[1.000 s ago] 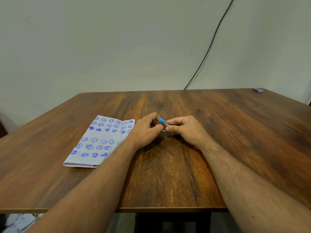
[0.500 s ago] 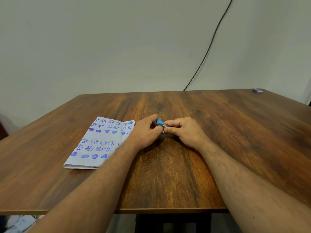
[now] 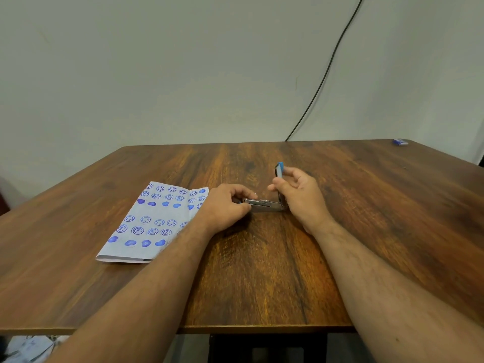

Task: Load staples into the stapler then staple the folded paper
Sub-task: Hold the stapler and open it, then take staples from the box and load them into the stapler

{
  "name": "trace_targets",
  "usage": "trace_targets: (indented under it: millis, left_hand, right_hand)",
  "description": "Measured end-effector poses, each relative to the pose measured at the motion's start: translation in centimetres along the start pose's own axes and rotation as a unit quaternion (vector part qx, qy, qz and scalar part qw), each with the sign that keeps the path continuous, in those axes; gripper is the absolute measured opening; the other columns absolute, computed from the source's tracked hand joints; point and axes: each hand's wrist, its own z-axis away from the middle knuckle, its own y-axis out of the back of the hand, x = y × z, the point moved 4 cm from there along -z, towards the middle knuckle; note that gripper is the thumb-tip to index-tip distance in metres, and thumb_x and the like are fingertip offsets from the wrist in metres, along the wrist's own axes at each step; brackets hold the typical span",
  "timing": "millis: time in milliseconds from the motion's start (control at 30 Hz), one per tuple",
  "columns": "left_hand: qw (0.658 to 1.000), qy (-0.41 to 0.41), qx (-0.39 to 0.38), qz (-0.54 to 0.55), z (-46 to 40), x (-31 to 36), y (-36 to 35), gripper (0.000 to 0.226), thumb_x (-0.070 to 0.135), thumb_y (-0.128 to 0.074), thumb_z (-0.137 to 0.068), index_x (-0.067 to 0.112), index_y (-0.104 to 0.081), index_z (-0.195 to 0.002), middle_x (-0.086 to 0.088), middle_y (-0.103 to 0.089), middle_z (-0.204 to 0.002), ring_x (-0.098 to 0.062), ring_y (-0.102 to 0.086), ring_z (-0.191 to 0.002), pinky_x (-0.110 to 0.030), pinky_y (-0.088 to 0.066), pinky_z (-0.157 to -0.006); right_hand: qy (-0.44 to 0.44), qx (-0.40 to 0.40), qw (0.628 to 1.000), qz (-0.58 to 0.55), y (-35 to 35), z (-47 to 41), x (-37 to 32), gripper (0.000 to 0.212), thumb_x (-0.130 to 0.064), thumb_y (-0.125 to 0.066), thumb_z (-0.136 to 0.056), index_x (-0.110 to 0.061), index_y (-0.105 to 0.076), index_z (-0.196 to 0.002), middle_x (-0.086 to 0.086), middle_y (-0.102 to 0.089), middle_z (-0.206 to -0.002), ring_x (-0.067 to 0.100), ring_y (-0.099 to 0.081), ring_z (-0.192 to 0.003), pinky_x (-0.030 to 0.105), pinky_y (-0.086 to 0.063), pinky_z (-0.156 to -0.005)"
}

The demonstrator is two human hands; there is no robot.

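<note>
Leftmost, the paper (image 3: 154, 221) lies folded flat on the counter (image 3: 262, 271), stamped with blue faces and hearts, its near corner just beside the left wrist. Next, the left hand (image 3: 225, 208) pinches the front end of the stapler (image 3: 264, 206), pinning its metal base to the wood. To its right, the right hand (image 3: 296, 195) grips the blue lid (image 3: 279, 170), swung up to stand about upright on its hinge, so the magazine lies exposed.

No staples show in either hand. A small blue box (image 3: 400, 142) at the far right corner may hold them; that is a guess. To do this step well, I would keep the base pressed down, hold the lid fully back, and drop a strip in legs down before closing gently.

Dark, streaky wood grain covers the counter. Behind it stands a plain pale wall, with a black cable (image 3: 327, 74) slanting down to the far edge.
</note>
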Motion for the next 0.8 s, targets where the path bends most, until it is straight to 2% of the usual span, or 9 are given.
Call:
trace_targets:
  millis: [133, 200, 267, 367, 433, 467, 533, 633, 800]
  left_hand:
    - [1.000, 0.015, 0.001, 0.002, 0.1, -0.1, 0.0, 0.020, 0.018, -0.075, -0.083, 0.028, -0.078, -0.099, 0.015, -0.074, -0.100, -0.003, -0.065, -0.085, -0.018, -0.045, -0.074]
    - [1.000, 0.023, 0.013, 0.010, 0.1, -0.1, 0.0, 0.021, 0.014, -0.078, -0.079, 0.027, -0.079, -0.095, 0.017, -0.074, -0.095, -0.003, -0.066, -0.084, -0.016, -0.045, -0.073]
    - [0.999, 0.031, 0.026, 0.012, 0.1, 0.0, 0.0, 0.022, 0.012, -0.081, -0.076, 0.028, -0.078, -0.091, 0.017, -0.072, -0.086, -0.003, -0.063, -0.075, -0.012, -0.043, -0.067]
    - [0.999, 0.038, 0.037, 0.011, 0.3, 0.1, 0.2, 0.023, 0.011, -0.084, -0.072, 0.030, -0.075, -0.082, 0.016, -0.068, -0.074, 0.000, -0.059, -0.065, -0.006, -0.038, -0.056]
    - [0.998, 0.043, 0.041, 0.014, 0.3, 0.2, 0.3, 0.024, 0.010, -0.085, -0.070, 0.030, -0.073, -0.077, 0.015, -0.066, -0.070, 0.000, -0.058, -0.062, -0.009, -0.039, -0.055]
    - [0.998, 0.046, 0.043, 0.016, 0.3, 0.1, 0.3, 0.024, 0.010, -0.086, -0.070, 0.029, -0.072, -0.074, 0.014, -0.066, -0.069, -0.001, -0.058, -0.061, -0.012, -0.040, -0.056]
    - [0.998, 0.051, 0.045, 0.018, 0.3, 0.0, 0.3, 0.023, 0.010, -0.087, -0.068, 0.026, -0.071, -0.073, 0.010, -0.067, -0.070, -0.003, -0.057, -0.060, -0.015, -0.040, -0.058]
    - [0.998, 0.049, 0.044, 0.010, 0.2, -0.1, 0.4, 0.022, 0.012, -0.088, -0.067, 0.022, -0.070, -0.074, 0.006, -0.067, -0.071, -0.005, -0.057, -0.062, -0.020, -0.041, -0.059]
    - [0.998, 0.043, 0.043, 0.005, 0.2, 0.0, 0.4, 0.023, 0.012, -0.088, -0.066, 0.021, -0.069, -0.076, 0.006, -0.068, -0.072, -0.006, -0.059, -0.062, -0.023, -0.044, -0.062]
  right_hand:
    - [-0.035, 0.071, 0.997, -0.024, 0.7, -0.2, 0.6, 0.040, -0.020, -0.066, -0.092, -0.033, -0.053, -0.127, -0.003, -0.076, -0.100, 0.009, -0.069, -0.096, 0.032, -0.054, -0.086]
    - [-0.045, 0.112, 0.993, -0.002, 1.1, -0.3, 1.0, 0.044, -0.014, -0.067, -0.088, -0.035, -0.052, -0.123, -0.002, -0.071, -0.108, 0.012, -0.067, -0.096, 0.035, -0.055, -0.087]
    - [-0.058, 0.139, 0.988, 0.027, 1.4, -0.3, 1.1, 0.050, -0.004, -0.065, -0.085, -0.029, -0.053, -0.127, -0.003, -0.064, -0.111, 0.012, -0.062, -0.096, 0.033, -0.053, -0.088]
    - [-0.063, 0.154, 0.979, 0.119, 1.7, -0.3, 0.9, 0.047, 0.000, -0.063, -0.080, -0.020, -0.064, -0.123, 0.003, -0.054, -0.122, 0.006, -0.049, -0.088, 0.015, -0.035, -0.084]
    - [-0.066, 0.152, 0.971, 0.171, 1.6, 0.0, 0.5, 0.039, -0.002, -0.059, -0.079, -0.019, -0.071, -0.112, 0.006, -0.055, -0.123, 0.007, -0.045, -0.086, 0.012, -0.028, -0.077]
    - [-0.067, 0.152, 0.968, 0.186, 1.5, 0.1, 0.4, 0.036, -0.002, -0.058, -0.079, -0.018, -0.074, -0.108, 0.006, -0.057, -0.123, 0.010, -0.049, -0.093, 0.013, -0.029, -0.080]
    - [-0.070, 0.146, 0.967, 0.199, 1.4, 0.3, 0.3, 0.032, -0.001, -0.058, -0.080, -0.017, -0.077, -0.099, 0.004, -0.063, -0.118, 0.016, -0.058, -0.103, 0.018, -0.037, -0.089]
    - [-0.081, 0.115, 0.970, 0.198, 1.2, 0.4, 0.0, 0.030, -0.002, -0.056, -0.082, -0.018, -0.081, -0.088, -0.003, -0.073, -0.094, 0.010, -0.059, -0.086, 0.017, -0.042, -0.078]
    - [0.014, -0.014, 0.976, 0.217, -0.5, 0.7, -0.8, 0.016, -0.026, -0.067, -0.084, -0.023, -0.083, -0.083, -0.009, -0.078, -0.084, 0.005, -0.066, -0.084, 0.014, -0.044, -0.075]
